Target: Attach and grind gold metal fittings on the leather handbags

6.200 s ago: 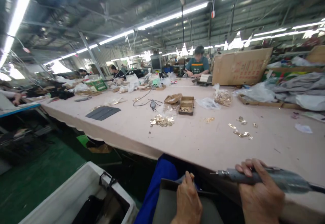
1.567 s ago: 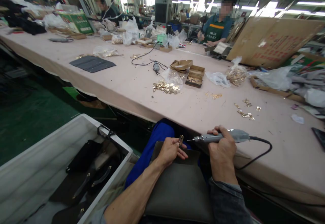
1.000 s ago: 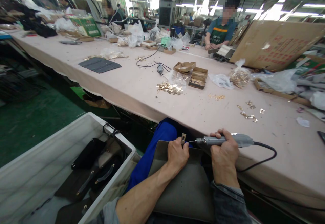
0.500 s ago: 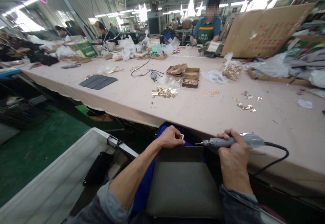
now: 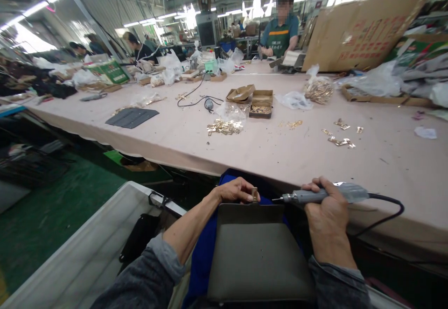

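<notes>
Right grip (image 5: 327, 206) wraps electric screwdriver (image 5: 325, 194).

Print in view, none of it legible

Red characters run in rows across the leaning cardboard sheet (image 5: 364, 31) (too blurred to read). White lettering sits on the chest of the green apron (image 5: 279, 39) worn by a person across the table, and light marks on the green box (image 5: 111, 71); neither can be made out.
</notes>
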Demonstrator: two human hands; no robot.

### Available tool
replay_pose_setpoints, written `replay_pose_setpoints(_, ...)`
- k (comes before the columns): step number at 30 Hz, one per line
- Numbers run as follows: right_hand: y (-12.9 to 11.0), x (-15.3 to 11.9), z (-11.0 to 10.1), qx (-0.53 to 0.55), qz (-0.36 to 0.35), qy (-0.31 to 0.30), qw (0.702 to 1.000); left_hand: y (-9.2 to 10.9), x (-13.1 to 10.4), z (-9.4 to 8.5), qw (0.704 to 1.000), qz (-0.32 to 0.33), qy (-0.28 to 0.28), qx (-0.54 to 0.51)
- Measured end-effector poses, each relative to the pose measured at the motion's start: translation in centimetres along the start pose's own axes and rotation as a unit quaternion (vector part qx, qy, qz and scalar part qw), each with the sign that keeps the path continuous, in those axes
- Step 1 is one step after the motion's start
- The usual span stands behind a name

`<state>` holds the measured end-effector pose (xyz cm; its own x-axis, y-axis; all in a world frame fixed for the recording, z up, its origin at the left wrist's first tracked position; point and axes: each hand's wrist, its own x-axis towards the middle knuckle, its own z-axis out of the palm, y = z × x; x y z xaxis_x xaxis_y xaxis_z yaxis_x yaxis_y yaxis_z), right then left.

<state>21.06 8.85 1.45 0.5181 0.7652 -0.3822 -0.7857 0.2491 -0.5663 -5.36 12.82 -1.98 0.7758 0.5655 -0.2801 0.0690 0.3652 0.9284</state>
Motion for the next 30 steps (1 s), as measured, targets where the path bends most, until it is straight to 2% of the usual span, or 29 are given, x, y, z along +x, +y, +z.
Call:
replay_pose_setpoints(8, 0.5, -0.5, 0.3, -0.010, 0.001, -0.002, 1.000, -0.6, -0.1, 0.0, 0.998, -0.002, 0.058, 0.039)
replay_pose_setpoints(18, 1.4, -1.9, 1.3, -0.023, 0.000, -0.012, 1.000, -0.9, -0.1, 0.1, 0.996, 0.023, 0.066, 0.060)
replay_pose_setpoints(25, 1.5, -2.6, 2.1, -0.020, 0.000, 0.012, 1.000, 0.7, -0.3, 0.7, 0.989, 0.000, 0.082, 0.124)
replay_pose_setpoints(27, 1.3, -2.7, 2.2, -0.016, -0.002, 0.013, 1.000, 1.5, -0.4, 1.2, 0.981, -0.011, 0.108, 0.159)
replay_pose_setpoints(30, 1.0, -2.7, 2.1, -0.006, -0.002, 0.006, 1.000, 2.5, -0.7, 2.4, 0.959, -0.013, 0.177, 0.219)
